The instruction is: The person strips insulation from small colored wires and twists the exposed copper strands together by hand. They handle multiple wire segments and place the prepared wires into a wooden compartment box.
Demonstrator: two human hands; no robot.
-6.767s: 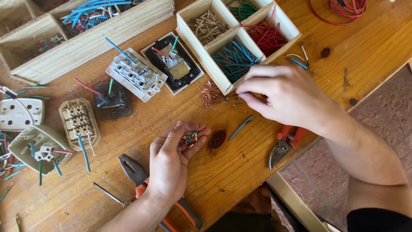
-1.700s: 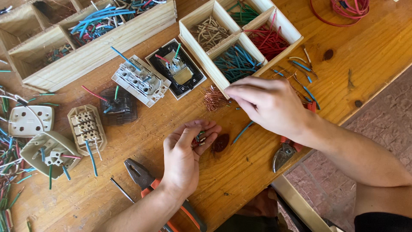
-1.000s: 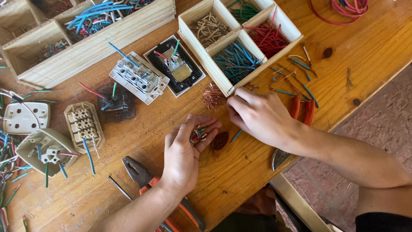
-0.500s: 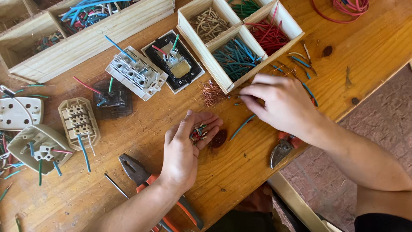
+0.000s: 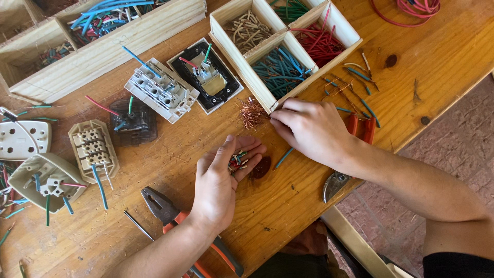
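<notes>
Broadly, a wooden workbench [image 5: 442, 67] fills the head view, bearing a long wooden trough [image 5: 110, 46] of blue wires at upper left and a four-compartment wooden box [image 5: 242, 62] sorted into beige, green, blue and red wire offcuts. Dismantled sockets and switch modules lie left of centre, among them a white terminal block [image 5: 160, 90] and a black switch plate [image 5: 206, 77]. Orange-handled pliers [image 5: 180, 219] rest beside the left wrist. The right hand [image 5: 314, 128], palm down, fingertips drawn together, pinches at a tuft of bare copper strands [image 5: 252, 110] just beside the box corner. The left hand [image 5: 221, 180], palm up and loosely cupped, holds a small heap of short wire pieces [image 5: 237, 160] against its fingers.
</notes>
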